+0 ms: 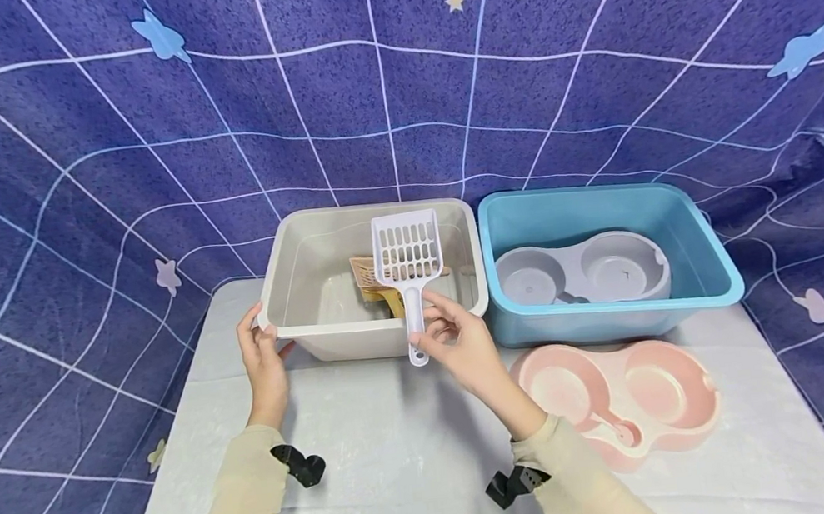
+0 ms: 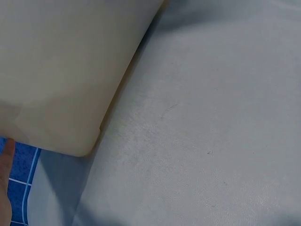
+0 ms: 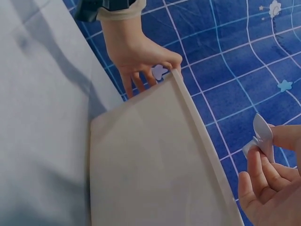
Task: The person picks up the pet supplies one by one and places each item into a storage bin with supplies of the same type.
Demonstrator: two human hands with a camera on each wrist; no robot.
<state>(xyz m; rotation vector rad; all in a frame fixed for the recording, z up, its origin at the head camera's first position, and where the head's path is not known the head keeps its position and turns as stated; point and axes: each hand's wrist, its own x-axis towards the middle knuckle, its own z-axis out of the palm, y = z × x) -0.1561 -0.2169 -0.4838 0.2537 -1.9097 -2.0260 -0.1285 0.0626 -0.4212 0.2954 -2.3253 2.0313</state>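
My right hand (image 1: 464, 344) pinches the handle of a white slotted litter scoop (image 1: 414, 311), blade pointing away, above the front rim of a beige litter box (image 1: 346, 344). In the right wrist view the scoop (image 3: 264, 139) appears edge-on between thumb and fingers. My left hand (image 1: 266, 371) rests against the box's left front corner; in the right wrist view its fingers spread along the outer wall. Inside the box, partly hidden behind the scoop, lie an orange scoop (image 1: 364, 272) and a yellow scoop handle (image 1: 390, 299).
To the right stands a blue litter box (image 1: 577, 322) with a grey double bowl (image 1: 572, 269) inside. A pink double bowl (image 1: 616, 369) lies before it on the white-covered table (image 1: 382, 478). Blue patterned cloth (image 1: 334, 89) hangs behind and at both sides.
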